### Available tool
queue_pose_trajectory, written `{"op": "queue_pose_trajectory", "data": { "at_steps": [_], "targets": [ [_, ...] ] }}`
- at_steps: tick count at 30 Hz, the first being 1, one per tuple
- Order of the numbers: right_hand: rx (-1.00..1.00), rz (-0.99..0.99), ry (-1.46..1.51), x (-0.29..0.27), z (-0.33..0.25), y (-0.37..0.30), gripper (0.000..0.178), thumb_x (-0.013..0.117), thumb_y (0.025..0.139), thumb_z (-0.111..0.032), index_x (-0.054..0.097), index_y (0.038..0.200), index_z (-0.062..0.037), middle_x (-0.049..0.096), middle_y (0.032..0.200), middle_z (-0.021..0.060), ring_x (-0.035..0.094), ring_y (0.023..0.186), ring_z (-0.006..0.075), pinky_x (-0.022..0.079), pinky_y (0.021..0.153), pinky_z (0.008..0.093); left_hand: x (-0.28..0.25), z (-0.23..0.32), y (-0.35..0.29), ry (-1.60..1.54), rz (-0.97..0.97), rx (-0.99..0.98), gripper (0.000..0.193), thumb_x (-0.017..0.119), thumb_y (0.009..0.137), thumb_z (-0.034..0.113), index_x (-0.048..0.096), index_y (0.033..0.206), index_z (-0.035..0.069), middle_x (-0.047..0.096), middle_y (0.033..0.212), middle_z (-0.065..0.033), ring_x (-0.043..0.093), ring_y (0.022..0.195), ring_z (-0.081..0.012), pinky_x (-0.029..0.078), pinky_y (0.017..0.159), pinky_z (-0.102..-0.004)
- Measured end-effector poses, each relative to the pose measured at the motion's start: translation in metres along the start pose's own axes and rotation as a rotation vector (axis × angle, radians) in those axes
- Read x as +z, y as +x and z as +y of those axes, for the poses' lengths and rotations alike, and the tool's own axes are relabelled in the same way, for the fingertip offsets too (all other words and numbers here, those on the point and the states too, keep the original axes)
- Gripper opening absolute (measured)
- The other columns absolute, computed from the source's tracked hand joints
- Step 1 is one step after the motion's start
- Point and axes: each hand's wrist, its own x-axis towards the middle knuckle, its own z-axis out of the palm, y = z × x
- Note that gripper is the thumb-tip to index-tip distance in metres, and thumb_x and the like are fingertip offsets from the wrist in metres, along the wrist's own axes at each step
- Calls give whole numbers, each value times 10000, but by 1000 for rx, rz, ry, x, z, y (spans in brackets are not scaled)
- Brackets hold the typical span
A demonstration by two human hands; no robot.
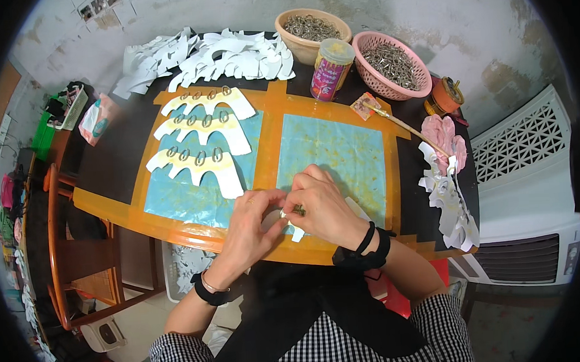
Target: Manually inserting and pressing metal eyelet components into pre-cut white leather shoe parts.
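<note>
Close to the table's near edge, my left hand (254, 222) is closed, its thumb and fingertips pinching a white cut-out piece (297, 234) that is mostly hidden under both hands. My right hand (325, 205) is curled beside it, fingertips meeting the left ones, with small metal rings (299, 210) showing in its grip; how many cannot be made out. Up and to the left lie three white scalloped pieces (228, 177) smeared with yellow, each bearing several metal rings (200, 158) along its upper edge. Both hands work over the right blue sheet (330, 143), which has yellow smears.
Along the back stand a heap of white cut-outs (236, 57), a beige bowl (290, 37) and a pink basket (362, 47) of metal rings, and a purple canister (327, 76). A brush (404, 125), pink cloth (440, 135) and white scraps (452, 216) lie right. Orange tape (270, 140) borders the sheets.
</note>
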Motion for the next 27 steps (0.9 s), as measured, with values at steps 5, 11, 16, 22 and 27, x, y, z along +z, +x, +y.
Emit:
{"op": "queue_pose_trajectory", "data": {
  "at_steps": [5, 11, 16, 22, 27],
  "targets": [
    [-296, 96, -270, 5, -9, -5, 118, 789, 769, -108, 727, 850, -50, 612, 1007, 72, 567, 1117, 268, 457, 961, 437, -7, -2, -1, 113, 2, 85, 404, 851, 789, 38, 731, 1169, 100, 728, 1129, -48, 624, 1131, -278, 436, 988, -430],
    [-528, 93, -421, 2, -9, -10, 97, 715, 820, -87, 699, 902, -36, 602, 1015, 73, 601, 1125, 278, 481, 977, 453, -3, -13, -3, 99, 40, 171, 203, 847, 776, 34, 782, 951, 115, 766, 1126, 33, 628, 1128, -240, 423, 956, -425],
    [-333, 68, -143, -13, 6, -11, 133, 771, 811, -71, 726, 935, -63, 608, 1003, 62, 603, 1106, 279, 477, 950, 443, -1, -14, -3, 71, 30, 143, 167, 851, 774, 33, 785, 910, 104, 778, 1132, 29, 633, 1147, -252, 427, 999, -426],
    [-313, 26, -59, -20, 12, 2, 169, 796, 803, -73, 780, 966, -116, 612, 993, 28, 588, 1085, 249, 456, 933, 405, 2, -14, -2, 94, 66, 166, 141, 858, 793, 46, 774, 889, 106, 778, 1127, 20, 644, 1116, -250, 441, 972, -417],
    [-363, -89, -99, -18, 17, 10, 98, 797, 803, -117, 782, 899, -130, 599, 969, 15, 583, 1067, 220, 443, 892, 377, 0, -11, -1, 95, 61, 149, 134, 869, 804, 63, 772, 888, 104, 778, 1096, 10, 649, 1110, -252, 437, 970, -416]
  ]
}}
